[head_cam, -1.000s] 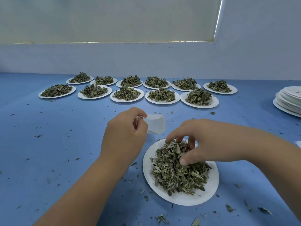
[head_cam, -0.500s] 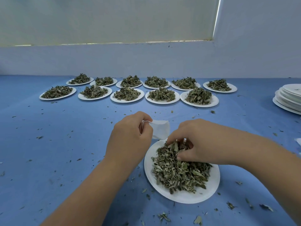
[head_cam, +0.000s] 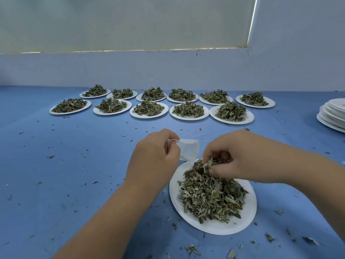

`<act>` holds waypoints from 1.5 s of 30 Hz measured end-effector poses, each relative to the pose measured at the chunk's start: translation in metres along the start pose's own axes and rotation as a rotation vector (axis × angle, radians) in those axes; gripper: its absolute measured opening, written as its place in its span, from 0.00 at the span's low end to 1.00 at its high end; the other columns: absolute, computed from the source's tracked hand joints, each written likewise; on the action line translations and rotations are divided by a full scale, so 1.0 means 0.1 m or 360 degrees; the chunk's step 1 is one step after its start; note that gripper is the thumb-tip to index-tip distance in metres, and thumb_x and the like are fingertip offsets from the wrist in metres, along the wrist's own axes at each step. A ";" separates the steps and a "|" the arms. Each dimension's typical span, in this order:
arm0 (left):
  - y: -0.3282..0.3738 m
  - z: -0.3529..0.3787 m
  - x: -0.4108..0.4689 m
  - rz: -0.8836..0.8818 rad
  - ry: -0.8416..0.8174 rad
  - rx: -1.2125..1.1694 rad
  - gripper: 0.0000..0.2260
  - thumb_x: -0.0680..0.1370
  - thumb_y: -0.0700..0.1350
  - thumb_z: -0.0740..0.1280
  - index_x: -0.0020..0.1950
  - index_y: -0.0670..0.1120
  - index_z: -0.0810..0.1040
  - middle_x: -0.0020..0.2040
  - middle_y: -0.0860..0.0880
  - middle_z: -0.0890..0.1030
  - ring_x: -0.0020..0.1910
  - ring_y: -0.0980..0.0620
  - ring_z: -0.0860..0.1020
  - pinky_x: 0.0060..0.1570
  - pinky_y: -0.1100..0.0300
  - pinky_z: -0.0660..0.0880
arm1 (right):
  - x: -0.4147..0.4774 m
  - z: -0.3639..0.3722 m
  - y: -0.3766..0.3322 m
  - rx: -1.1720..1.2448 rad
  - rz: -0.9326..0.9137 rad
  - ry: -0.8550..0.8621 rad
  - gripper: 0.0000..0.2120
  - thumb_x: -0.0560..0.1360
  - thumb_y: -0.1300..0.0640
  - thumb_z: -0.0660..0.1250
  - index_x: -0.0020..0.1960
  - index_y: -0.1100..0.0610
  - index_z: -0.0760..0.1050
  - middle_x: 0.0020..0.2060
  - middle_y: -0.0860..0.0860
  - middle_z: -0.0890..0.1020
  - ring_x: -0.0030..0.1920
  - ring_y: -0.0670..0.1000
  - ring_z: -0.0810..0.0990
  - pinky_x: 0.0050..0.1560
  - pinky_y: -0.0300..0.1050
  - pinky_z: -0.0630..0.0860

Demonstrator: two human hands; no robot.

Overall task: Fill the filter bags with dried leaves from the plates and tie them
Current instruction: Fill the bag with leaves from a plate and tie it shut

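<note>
Left hand holds filter bag; right hand pinches leaves.

Room at left, blocked ahead and right
Blue tablecloth lies open across the left and middle; leaf-heaped plates bar upper centre, a plate stack the right edge, the near plate lower centre.

Your filter bag looks like thin white non-woven paper or cloth, matt and soft, creased where it is pinched. The near plate is white paper, matt, smooth in the middle and finely ribbed at the rim. The dried leaves on it are dull green, rough and crinkled, with no shine. The table covering in front of you looks like smooth matt blue cloth. The stacked plates at your right are the same matt white paper.
</note>
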State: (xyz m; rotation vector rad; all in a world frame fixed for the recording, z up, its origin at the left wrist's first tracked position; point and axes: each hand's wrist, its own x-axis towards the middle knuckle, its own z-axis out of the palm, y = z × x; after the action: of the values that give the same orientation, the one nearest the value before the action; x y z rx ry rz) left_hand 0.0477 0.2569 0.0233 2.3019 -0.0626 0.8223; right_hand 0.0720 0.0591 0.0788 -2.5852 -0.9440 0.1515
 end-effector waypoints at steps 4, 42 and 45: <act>0.01 0.00 -0.01 -0.0023 -0.0027 -0.0004 0.08 0.76 0.43 0.63 0.45 0.55 0.78 0.31 0.58 0.72 0.33 0.63 0.71 0.31 0.70 0.66 | -0.02 -0.08 0.03 0.0254 -0.0069 0.0006 0.04 0.70 0.48 0.71 0.44 0.40 0.79 0.31 0.41 0.77 0.30 0.40 0.73 0.34 0.35 0.71; 0.29 -0.08 -0.09 -0.0174 -0.0125 -0.0553 0.16 0.76 0.42 0.67 0.35 0.62 0.79 0.32 0.54 0.79 0.27 0.61 0.71 0.29 0.71 0.67 | 0.03 0.20 -0.35 -0.0036 0.0083 0.0627 0.07 0.72 0.50 0.71 0.49 0.44 0.77 0.39 0.42 0.77 0.41 0.41 0.74 0.43 0.38 0.72; 0.30 -0.08 -0.09 -0.0207 -0.0146 -0.0556 0.14 0.76 0.42 0.67 0.37 0.62 0.80 0.31 0.54 0.79 0.25 0.61 0.69 0.27 0.72 0.65 | 0.01 0.17 -0.36 0.0136 0.0121 0.0599 0.09 0.71 0.50 0.72 0.48 0.41 0.76 0.37 0.39 0.79 0.38 0.37 0.76 0.36 0.30 0.69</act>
State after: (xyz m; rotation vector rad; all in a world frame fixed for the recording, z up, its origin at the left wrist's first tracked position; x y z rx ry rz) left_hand 0.0287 0.2376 0.0404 1.9897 -0.0889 0.5873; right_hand 0.0474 0.0906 0.0772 -2.4507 -0.6860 -0.2609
